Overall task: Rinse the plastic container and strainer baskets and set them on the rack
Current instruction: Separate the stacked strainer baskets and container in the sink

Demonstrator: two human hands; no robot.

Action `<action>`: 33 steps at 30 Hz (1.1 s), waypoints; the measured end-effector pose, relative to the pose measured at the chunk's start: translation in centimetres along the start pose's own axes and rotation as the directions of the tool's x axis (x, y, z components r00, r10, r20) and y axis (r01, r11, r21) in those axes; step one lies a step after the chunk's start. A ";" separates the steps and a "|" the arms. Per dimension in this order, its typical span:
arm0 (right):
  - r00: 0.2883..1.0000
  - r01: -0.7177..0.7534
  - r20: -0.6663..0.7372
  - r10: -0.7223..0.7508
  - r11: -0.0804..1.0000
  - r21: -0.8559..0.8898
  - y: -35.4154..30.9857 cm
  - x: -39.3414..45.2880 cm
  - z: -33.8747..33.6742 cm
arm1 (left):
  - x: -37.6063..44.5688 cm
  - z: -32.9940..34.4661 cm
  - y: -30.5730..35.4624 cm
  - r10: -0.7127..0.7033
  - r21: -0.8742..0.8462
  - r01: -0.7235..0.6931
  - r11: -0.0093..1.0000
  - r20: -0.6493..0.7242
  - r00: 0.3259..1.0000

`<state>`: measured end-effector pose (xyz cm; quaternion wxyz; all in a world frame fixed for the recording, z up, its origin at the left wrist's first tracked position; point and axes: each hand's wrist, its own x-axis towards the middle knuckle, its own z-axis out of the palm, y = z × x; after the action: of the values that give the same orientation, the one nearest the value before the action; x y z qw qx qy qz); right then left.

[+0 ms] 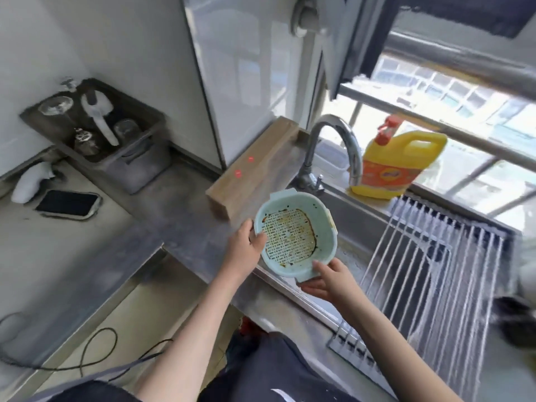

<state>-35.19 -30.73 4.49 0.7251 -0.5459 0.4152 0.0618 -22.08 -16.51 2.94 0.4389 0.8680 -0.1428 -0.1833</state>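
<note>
A pale green strainer basket [293, 204] with brown grime around its perforated bottom is held tilted toward me over the left edge of the sink. My left hand [245, 245] grips its left rim, thumb inside. My right hand [327, 281] holds the lower rim handle from beneath, thumb on top. The wire rack [441, 274] lies across the sink's right part, bare. The faucet [345, 140] arches just behind the basket, with no water visible.
A yellow detergent jug [400, 163] stands on the sill behind the sink. A wooden block [255, 166] lies on the steel counter [179, 216] left of the faucet. Farther left are a grey bin [139, 166] with glasses, a phone [69, 204] and cables.
</note>
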 end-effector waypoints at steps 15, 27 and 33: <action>0.966 -0.155 -0.220 0.139 0.986 -0.059 0.1 0.9 -2.9 | 2.6 5.5 -1.4 -0.176 -0.539 0.635 0.553 0.670 0.721; 0.893 -0.348 -0.423 0.154 0.833 -0.431 -1.6 4.6 -1.0 | 6.8 6.1 -3.7 -0.295 -0.472 0.623 0.624 0.596 0.747; 0.853 -0.280 -0.507 0.127 0.930 -0.237 -1.3 5.7 -0.7 | 8.7 7.0 -3.5 -0.304 -0.417 0.593 0.689 0.576 0.759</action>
<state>-31.13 -33.89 1.58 0.4953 -0.6007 0.6244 0.0638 -17.13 -23.02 -5.38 0.5720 0.6299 0.0434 -0.5236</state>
